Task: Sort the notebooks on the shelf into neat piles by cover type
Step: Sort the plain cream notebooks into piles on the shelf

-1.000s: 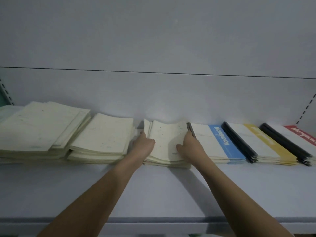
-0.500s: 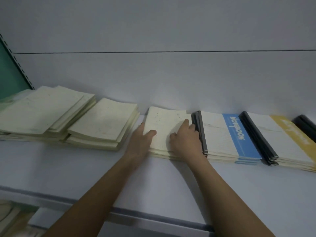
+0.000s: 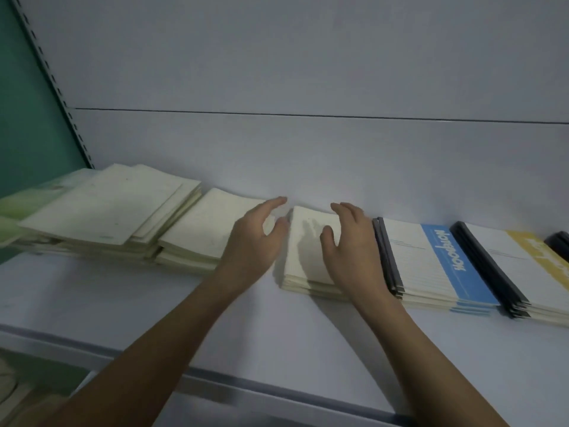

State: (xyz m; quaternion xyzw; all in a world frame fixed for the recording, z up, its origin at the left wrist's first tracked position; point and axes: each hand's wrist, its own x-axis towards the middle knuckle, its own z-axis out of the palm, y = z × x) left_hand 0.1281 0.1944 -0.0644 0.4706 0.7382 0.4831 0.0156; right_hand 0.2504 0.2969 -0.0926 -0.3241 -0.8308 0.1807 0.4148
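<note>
Grip, left hand (image 3: 251,241): fingers spread and loosely bent, holding nothing; it hovers over the gap between two cream piles.
Grip, right hand (image 3: 351,245): fingers relaxed and apart, holding nothing; it sits above the right part of the small pile of plain cream-covered notebooks (image 3: 308,251). Contact with the cover cannot be told.
Small cream pile: flat on the pale grey shelf board (image 3: 215,318), against the back panel, just beside the stack of white notebooks with a blue band and dark spines (image 3: 431,263).
Left neighbours: a middle pile of cream notebooks (image 3: 206,229), then a wide, uneven cream pile (image 3: 104,214).
Far left: pale green covers (image 3: 34,195), blurred.
Right neighbours: a stack of white notebooks with a yellow band (image 3: 520,266), then a dark spine (image 3: 558,241) at the frame edge.
</note>
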